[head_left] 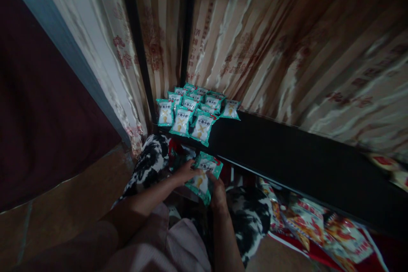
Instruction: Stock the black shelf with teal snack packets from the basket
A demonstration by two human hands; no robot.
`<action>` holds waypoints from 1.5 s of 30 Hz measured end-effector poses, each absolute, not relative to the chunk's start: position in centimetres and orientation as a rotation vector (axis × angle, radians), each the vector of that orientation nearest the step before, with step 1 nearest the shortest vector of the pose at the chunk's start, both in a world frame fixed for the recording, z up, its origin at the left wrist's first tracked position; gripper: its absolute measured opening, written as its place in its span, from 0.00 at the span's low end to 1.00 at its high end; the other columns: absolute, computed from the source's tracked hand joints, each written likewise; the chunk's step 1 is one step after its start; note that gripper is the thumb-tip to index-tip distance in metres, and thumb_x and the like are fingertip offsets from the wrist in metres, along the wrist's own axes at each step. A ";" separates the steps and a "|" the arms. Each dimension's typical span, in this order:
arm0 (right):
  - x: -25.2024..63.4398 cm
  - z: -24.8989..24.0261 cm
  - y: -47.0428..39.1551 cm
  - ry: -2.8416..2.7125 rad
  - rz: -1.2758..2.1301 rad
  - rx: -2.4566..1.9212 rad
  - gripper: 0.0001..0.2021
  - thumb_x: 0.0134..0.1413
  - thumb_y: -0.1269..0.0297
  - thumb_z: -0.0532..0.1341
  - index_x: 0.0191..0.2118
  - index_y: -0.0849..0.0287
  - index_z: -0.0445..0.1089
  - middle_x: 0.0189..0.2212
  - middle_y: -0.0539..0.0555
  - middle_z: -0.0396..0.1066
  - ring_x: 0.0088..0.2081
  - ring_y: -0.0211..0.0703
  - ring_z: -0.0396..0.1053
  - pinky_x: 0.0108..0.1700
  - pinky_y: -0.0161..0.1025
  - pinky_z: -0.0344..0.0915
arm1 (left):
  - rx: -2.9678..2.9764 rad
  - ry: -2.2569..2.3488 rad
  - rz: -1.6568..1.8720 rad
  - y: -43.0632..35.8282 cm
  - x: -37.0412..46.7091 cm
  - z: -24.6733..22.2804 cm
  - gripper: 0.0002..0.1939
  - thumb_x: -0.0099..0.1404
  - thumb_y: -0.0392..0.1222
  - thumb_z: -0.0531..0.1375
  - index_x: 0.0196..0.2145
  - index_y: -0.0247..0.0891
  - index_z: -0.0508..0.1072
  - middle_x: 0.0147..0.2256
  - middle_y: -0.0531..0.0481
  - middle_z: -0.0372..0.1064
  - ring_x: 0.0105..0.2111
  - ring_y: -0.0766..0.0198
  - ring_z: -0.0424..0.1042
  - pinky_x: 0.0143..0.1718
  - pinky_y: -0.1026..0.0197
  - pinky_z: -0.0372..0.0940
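Observation:
A green and white snack bag [204, 165] with dark printed characters is held above my lap. My left hand [186, 172] grips its left side, fingers closed on the edge. On the opposite side my right hand [217, 191] holds it too, with the thumb on the bag's front. Just beyond, several snack bags of the same kind [202, 126] stand in rows on the left end of a black shelf [270, 142]. Part of the held bag's lower front lies behind my fingers.
Patterned curtains [248, 51] hang behind the shelf, with dark upright posts [137, 29] at the left. Below the shelf on the right, red and white snack packets [344, 238] lie in a red container. Pale round-looking items [384, 161] sit at the shelf's far right, partly in shadow.

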State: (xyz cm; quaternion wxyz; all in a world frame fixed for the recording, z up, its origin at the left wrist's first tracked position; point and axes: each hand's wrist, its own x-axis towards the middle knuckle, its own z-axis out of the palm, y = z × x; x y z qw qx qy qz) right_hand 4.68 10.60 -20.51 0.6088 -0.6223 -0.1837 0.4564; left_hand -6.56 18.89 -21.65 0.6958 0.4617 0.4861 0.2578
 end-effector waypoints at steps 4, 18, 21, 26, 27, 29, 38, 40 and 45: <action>4.8 -20.4 10.4 -0.236 1.213 -1.334 0.24 0.38 0.52 0.65 0.43 0.60 0.70 0.31 0.54 0.76 0.33 0.50 0.74 0.33 0.41 0.67 | 0.874 0.989 0.416 18.8 -6.3 -22.1 0.23 0.46 0.46 0.70 0.39 0.36 0.71 0.31 0.49 0.73 0.32 0.60 0.73 0.34 0.62 0.66; 5.5 -17.5 9.4 -0.538 0.844 -1.681 0.25 0.44 0.44 0.60 0.41 0.59 0.70 0.35 0.54 0.75 0.37 0.49 0.70 0.37 0.39 0.65 | 0.925 0.949 0.586 18.7 -5.1 -18.5 0.15 0.50 0.41 0.67 0.36 0.35 0.73 0.31 0.51 0.74 0.30 0.62 0.73 0.32 0.63 0.66; 5.3 -17.1 9.2 -0.537 0.838 -1.681 0.24 0.43 0.44 0.60 0.40 0.59 0.70 0.33 0.55 0.75 0.35 0.50 0.70 0.35 0.40 0.65 | 0.975 0.949 0.626 18.8 -4.6 -18.1 0.15 0.50 0.43 0.67 0.35 0.35 0.73 0.31 0.51 0.73 0.30 0.62 0.72 0.30 0.64 0.65; 5.3 -17.5 9.3 -0.447 0.842 -1.623 0.24 0.41 0.44 0.62 0.39 0.59 0.70 0.33 0.57 0.75 0.33 0.51 0.71 0.33 0.42 0.66 | 1.071 0.923 0.640 18.8 -3.8 -17.9 0.14 0.52 0.46 0.66 0.35 0.35 0.72 0.32 0.50 0.73 0.31 0.62 0.70 0.30 0.65 0.64; 5.4 -17.7 9.3 -0.428 0.836 -1.611 0.24 0.41 0.44 0.62 0.38 0.59 0.70 0.32 0.57 0.75 0.33 0.51 0.71 0.32 0.41 0.66 | 1.091 0.921 0.636 18.8 -3.7 -18.0 0.14 0.53 0.46 0.65 0.35 0.35 0.72 0.32 0.50 0.73 0.31 0.62 0.70 0.30 0.65 0.64; 5.5 -18.1 9.4 -0.406 0.823 -1.595 0.23 0.41 0.44 0.62 0.37 0.58 0.69 0.32 0.56 0.75 0.33 0.50 0.71 0.32 0.41 0.67 | 1.142 0.926 0.623 18.8 -3.5 -18.2 0.15 0.54 0.46 0.64 0.36 0.36 0.72 0.32 0.50 0.72 0.31 0.62 0.70 0.30 0.65 0.63; 6.4 -19.7 9.4 -0.406 0.757 -1.616 0.24 0.45 0.44 0.60 0.41 0.60 0.70 0.32 0.55 0.76 0.33 0.48 0.72 0.32 0.38 0.67 | 1.443 1.043 0.544 19.6 -2.8 -18.0 0.12 0.60 0.43 0.56 0.39 0.36 0.71 0.37 0.50 0.72 0.38 0.61 0.69 0.37 0.65 0.63; 6.7 -19.8 9.6 -0.409 0.750 -1.604 0.25 0.44 0.44 0.60 0.42 0.61 0.70 0.33 0.55 0.76 0.33 0.47 0.72 0.33 0.38 0.67 | 1.532 1.089 0.489 19.8 -2.7 -17.3 0.11 0.61 0.43 0.54 0.39 0.36 0.71 0.36 0.50 0.72 0.38 0.60 0.70 0.37 0.65 0.63; 7.4 -18.9 10.0 -0.435 0.729 -1.645 0.26 0.43 0.43 0.60 0.43 0.60 0.70 0.36 0.56 0.76 0.36 0.49 0.72 0.36 0.39 0.67 | 1.709 1.154 0.467 20.2 -2.0 -15.8 0.11 0.62 0.43 0.53 0.38 0.36 0.72 0.37 0.49 0.72 0.39 0.60 0.70 0.41 0.63 0.63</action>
